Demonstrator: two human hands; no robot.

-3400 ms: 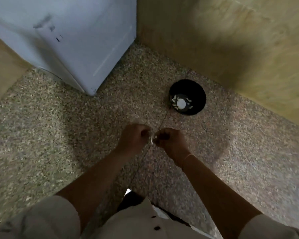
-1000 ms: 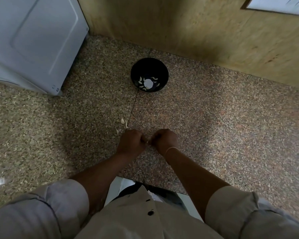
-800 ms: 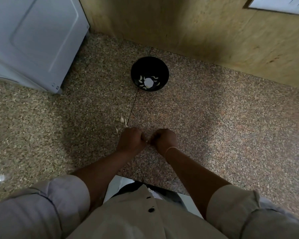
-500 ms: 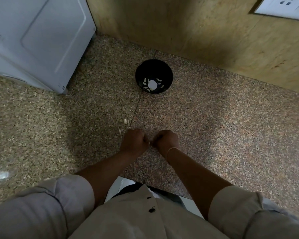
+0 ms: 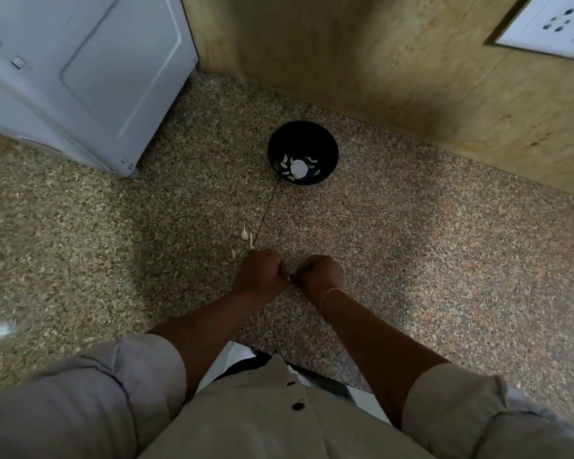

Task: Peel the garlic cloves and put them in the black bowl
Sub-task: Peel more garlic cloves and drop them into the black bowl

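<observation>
Over the speckled stone counter (image 5: 411,246), my left hand (image 5: 260,274) and my right hand (image 5: 320,276) meet knuckle to knuckle, both pinching a small garlic clove (image 5: 289,278) that is almost hidden between the fingers. The black bowl (image 5: 303,140) stands farther back, near the wall, with several pale peeled cloves around a white spot on its bottom. A few unpeeled garlic cloves (image 5: 244,234) lie on the counter just beyond my left hand.
A white appliance (image 5: 80,71) fills the back left corner. A yellowish tiled wall (image 5: 395,61) runs behind the bowl, with a white socket plate (image 5: 550,24) at the top right. The counter's front edge is near my body.
The view has tilted up and shifted, so the bowl now looks farther off and the loose cloves show. Both hands stay together on the clove.
</observation>
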